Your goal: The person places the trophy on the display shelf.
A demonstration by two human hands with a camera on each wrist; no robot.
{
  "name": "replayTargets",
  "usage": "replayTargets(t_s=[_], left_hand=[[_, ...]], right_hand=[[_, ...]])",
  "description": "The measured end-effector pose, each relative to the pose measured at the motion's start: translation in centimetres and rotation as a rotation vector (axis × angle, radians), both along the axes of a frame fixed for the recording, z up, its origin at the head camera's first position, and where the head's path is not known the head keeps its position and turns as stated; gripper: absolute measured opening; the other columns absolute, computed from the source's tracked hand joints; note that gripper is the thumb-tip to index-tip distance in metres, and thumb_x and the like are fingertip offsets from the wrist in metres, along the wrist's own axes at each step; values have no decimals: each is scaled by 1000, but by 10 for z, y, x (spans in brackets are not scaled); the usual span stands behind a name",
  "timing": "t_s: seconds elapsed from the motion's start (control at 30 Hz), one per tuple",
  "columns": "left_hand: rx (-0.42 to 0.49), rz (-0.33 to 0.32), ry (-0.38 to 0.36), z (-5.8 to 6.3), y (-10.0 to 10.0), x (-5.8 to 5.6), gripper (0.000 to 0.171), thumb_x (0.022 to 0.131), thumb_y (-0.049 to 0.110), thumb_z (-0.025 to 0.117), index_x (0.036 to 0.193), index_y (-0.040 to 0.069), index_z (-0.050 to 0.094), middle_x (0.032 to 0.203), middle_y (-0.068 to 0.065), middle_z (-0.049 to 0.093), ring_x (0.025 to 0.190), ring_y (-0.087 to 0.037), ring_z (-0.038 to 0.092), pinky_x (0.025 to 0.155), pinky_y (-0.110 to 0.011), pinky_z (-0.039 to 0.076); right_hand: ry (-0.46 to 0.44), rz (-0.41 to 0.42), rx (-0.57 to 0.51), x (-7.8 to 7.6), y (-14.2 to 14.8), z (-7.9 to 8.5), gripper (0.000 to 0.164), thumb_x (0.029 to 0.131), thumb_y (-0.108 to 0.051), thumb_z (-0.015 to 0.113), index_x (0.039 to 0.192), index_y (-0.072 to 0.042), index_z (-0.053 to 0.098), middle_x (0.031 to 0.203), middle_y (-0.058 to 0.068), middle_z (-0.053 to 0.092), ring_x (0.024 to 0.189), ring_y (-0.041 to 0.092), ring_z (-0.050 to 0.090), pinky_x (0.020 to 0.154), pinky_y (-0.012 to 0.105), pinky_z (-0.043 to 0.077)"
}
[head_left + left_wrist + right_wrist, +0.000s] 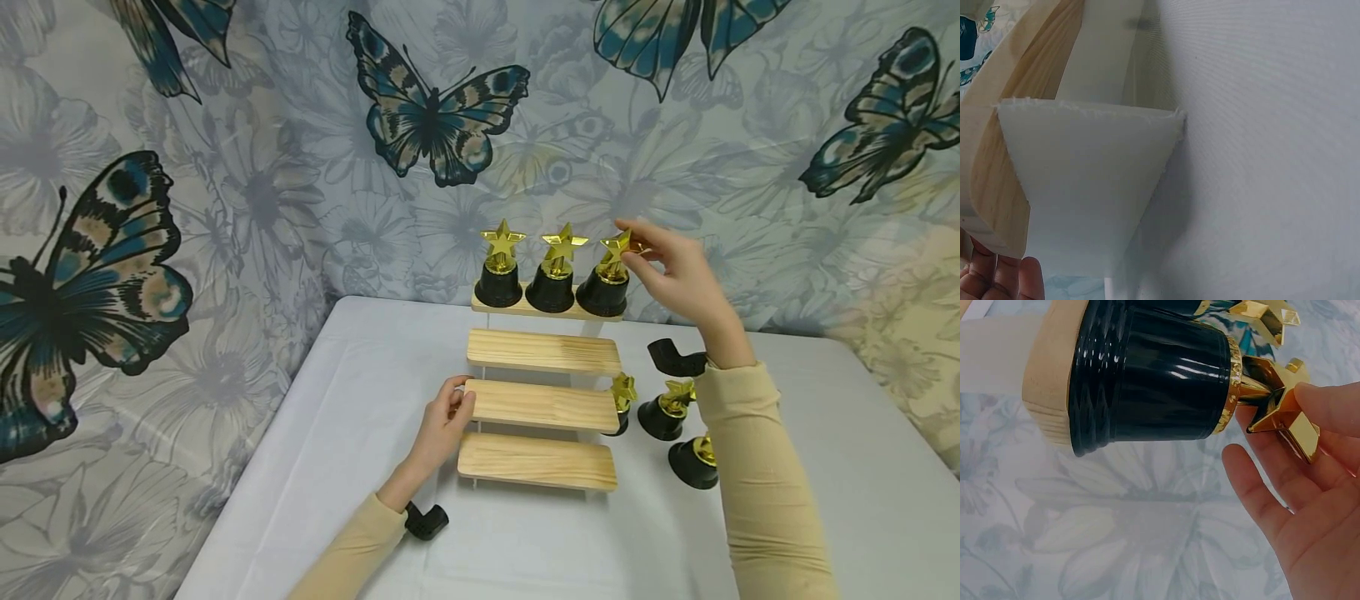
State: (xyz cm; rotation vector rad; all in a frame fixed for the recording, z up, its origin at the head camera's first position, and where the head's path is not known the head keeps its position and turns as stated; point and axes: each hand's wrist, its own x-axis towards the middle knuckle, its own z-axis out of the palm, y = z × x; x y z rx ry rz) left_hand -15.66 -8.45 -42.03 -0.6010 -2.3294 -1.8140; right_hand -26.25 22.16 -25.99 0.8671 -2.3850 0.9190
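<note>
A four-tier stand with pale wooden boards (543, 354) rises in steps on white side supports (1085, 175). Three trophies with gold stars and black bases stand in a row on its top board (536, 310). My right hand (678, 271) pinches the gold star of the rightmost trophy (602, 296) between thumb and fingers. In the right wrist view that trophy's black base (1154, 381) meets the board's end. My left hand (435, 433) holds the left end of the third board down (543, 407), its fingertips (1032, 278) by the board's edge.
Right of the stand are more trophies: one partly behind the boards (624, 392), one farther right (662, 418) and one partly covered by my right sleeve (692, 464). Black curved pieces show beside my right forearm (675, 358) and left forearm (427, 522). A butterfly-patterned backdrop (285, 233) rises behind the white-covered table (322, 400).
</note>
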Motion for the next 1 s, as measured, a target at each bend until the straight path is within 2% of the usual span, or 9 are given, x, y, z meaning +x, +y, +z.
replayTargets(t_s=[0.13,0.33,0.5,0.57,0.7,0.73,0.8,0.93,1.0], left_hand=[[4,-2,-12,1,1,1,30,100,4,40,124,-13,42,71,-24,53,66,-38,54,62,-22,40],[13,-5,-9,2,1,1,31,100,3,39,124,-15,40,71,-17,56,71,-41,59,63,-22,43],[11,-4,-13,2,1,1,32,100,3,39,125,-16,40,71,-20,54,69,-41,57,61,-21,41],[10,-6,-12,2,0,1,32,100,3,39,125,-16,40,71,-23,53,67,-39,55,60,-21,40],[0,-8,-7,3,0,1,33,100,4,39,126,-16,40,71,-28,50,59,-22,47,59,-20,37],[-1,-9,-6,3,0,1,33,100,4,39,126,-16,40,71,-28,50,59,-22,46,59,-20,37],[-3,-11,-9,3,0,1,33,100,4,39,126,-16,39,71,-29,50,58,-24,47,59,-20,37],[1,-14,-15,3,0,1,33,100,4,39,126,-16,39,71,-28,51,64,-40,51,59,-20,38],[0,-9,-12,3,0,1,33,100,4,39,126,-16,40,71,-27,52,65,-40,52,60,-20,38]], right_hand=[[-19,6,-3,-1,-1,0,41,92,2,53,133,0,49,110,17,58,93,8,49,81,12,40],[-43,0,0,-1,-4,0,43,94,-3,53,136,-6,47,114,13,57,93,7,48,80,14,40],[-59,7,-22,-1,-5,-2,43,95,-6,52,137,-8,46,118,14,56,95,9,49,78,16,40],[-69,10,-35,-1,-5,-2,43,95,-6,52,137,-8,45,118,14,56,96,8,48,78,16,40],[-79,17,-58,-1,-5,-3,44,95,-4,52,138,-9,44,118,14,55,96,5,47,79,16,40],[-82,21,-65,-1,-5,-3,44,94,-4,52,138,-8,44,118,15,55,97,4,47,79,16,40],[-92,25,-78,6,-10,2,44,94,-1,51,138,-4,43,117,18,54,98,4,48,79,16,41],[-127,38,-110,20,-19,11,46,93,4,50,138,4,39,118,24,52,97,2,49,80,16,41],[-134,36,-121,23,-20,12,50,92,5,51,140,4,35,119,26,51,96,0,50,81,16,41]])
